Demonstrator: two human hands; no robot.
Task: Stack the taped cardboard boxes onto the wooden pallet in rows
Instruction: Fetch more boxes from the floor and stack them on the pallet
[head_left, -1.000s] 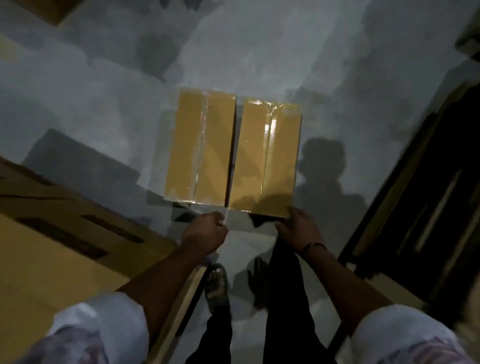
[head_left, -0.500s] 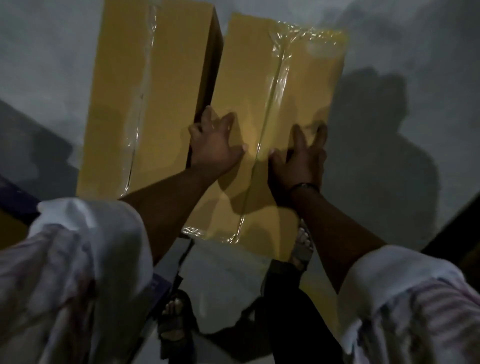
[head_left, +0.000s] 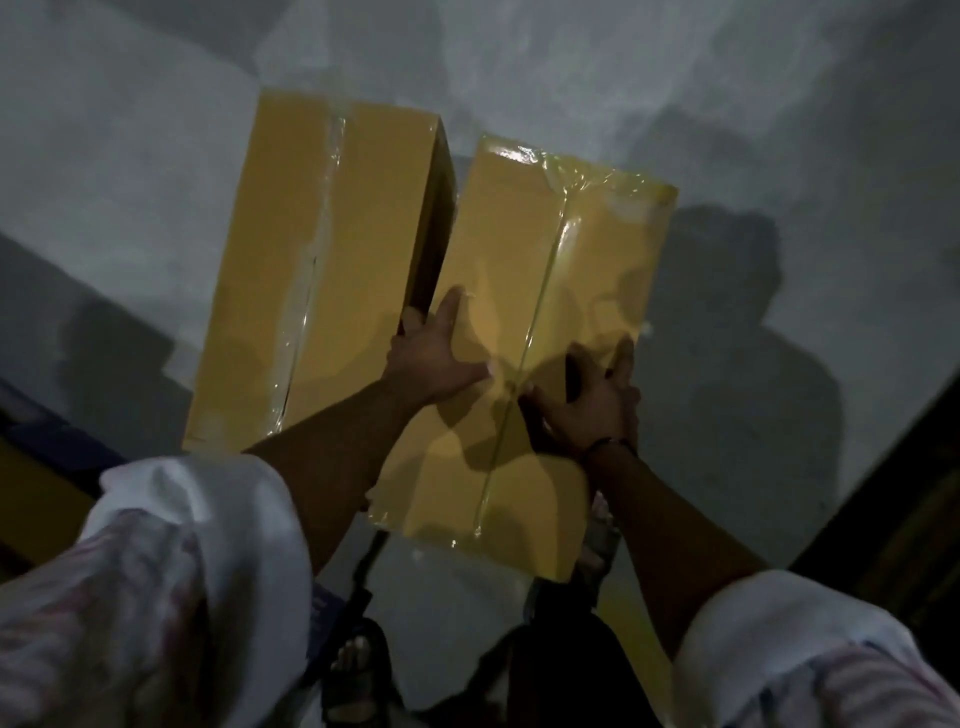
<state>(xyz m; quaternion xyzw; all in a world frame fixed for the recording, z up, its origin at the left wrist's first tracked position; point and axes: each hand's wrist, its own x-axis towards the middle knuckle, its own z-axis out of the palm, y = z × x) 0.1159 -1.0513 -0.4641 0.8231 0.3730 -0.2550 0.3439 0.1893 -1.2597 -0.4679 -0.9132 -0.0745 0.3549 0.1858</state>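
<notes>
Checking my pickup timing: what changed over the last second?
Both hands went from the boxes' near edge onto the right box: left hand now grips its left side, right hand its right side. The left box stays in place.

Left hand and right hand grip the right box by its long edges; left box just beside.
</notes>
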